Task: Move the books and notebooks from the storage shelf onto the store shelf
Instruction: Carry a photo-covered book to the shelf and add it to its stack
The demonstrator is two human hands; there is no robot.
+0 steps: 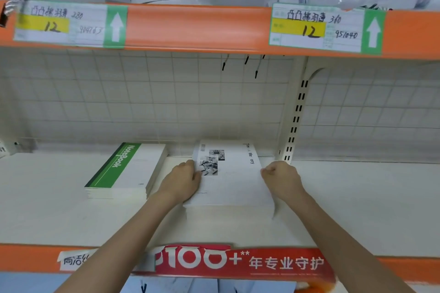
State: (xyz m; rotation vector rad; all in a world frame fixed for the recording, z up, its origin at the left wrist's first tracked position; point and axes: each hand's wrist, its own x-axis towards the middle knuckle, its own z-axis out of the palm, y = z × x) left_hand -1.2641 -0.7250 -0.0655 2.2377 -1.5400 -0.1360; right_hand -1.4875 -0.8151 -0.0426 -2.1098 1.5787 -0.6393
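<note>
I have the white stack [234, 181] lying flat on the shelf [357, 197], a little right of centre and close to the back wall, its cover print reading sideways with the spine end toward twelve o'clock. Both hands flank it. My left hand [183, 181] sits at its nine o'clock edge, fingers curled over the cover beside the small photo, so that grip is closed on the stack. My right hand [282, 179] is at the three o'clock edge, fingers folded in against the side; it looks closed on the stack too, though I cannot see the fingertips. I judge the two-sided hold is there to keep the loose books squared up while they settle, since the bottom right corner flares out slightly at five o'clock.

At nine o'clock from the stack, just beside it but apart, lies the green notebook pile [126, 171], also flat and angled the same way. That suggests I am building a row along the back, leaving the front of the shelf free.

At one o'clock stands the slotted upright [295, 116], near the stack's far corner. Overhead at twelve, the orange rail [197, 28] carries two handwritten tags, each with an arrow pointing up.
</note>
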